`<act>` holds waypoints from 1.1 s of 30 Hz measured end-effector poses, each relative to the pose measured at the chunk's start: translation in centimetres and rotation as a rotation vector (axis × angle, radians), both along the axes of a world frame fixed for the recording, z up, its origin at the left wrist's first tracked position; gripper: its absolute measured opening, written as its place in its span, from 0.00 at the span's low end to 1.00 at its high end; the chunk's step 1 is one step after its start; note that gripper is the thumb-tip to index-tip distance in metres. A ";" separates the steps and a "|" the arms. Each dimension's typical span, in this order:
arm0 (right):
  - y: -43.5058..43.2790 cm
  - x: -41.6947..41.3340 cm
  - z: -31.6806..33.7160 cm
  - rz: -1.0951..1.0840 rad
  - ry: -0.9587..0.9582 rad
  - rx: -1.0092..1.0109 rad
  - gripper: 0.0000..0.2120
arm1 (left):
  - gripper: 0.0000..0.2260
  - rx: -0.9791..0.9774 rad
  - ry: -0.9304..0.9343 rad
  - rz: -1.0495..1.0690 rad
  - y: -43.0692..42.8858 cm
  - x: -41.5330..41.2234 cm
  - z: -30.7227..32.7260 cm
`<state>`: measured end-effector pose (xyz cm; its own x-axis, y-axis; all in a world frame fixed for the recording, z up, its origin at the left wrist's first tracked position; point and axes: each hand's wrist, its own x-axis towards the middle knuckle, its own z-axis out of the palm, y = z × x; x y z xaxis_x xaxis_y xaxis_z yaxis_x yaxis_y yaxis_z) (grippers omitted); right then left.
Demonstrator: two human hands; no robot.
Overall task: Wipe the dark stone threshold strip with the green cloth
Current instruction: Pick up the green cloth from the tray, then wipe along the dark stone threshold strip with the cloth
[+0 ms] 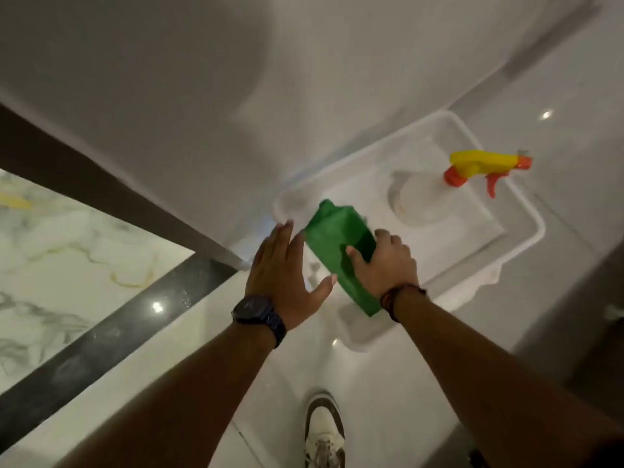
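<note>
- The right hand [385, 265] has its grip pinched on the green cloth [341, 244], thumb on top and fingers wrapped around the far edge.
- The green cloth is folded and held over the near corner of a white tray [526, 228] that sits on the pale floor.
- The left hand [283, 271] has its grip spread flat, fingers straight, just beside the cloth's left edge, holding nothing; a dark watch [258, 314] is on its wrist.
- The dark stone threshold strip [111, 336] runs diagonally at the left, between marble-patterned floor and white floor, apart from the cloth.
- A spray bottle [435, 190] with a yellow and orange head lies in the tray.
- A shoe [324, 430] shows at the bottom edge.
</note>
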<state>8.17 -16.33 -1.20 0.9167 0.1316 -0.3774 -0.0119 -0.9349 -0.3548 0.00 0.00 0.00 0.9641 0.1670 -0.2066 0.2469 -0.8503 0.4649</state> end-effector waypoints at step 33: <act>30.8 -17.8 -27.7 0.461 0.027 0.421 0.11 | 0.44 0.083 0.168 0.575 23.8 -33.7 -32.9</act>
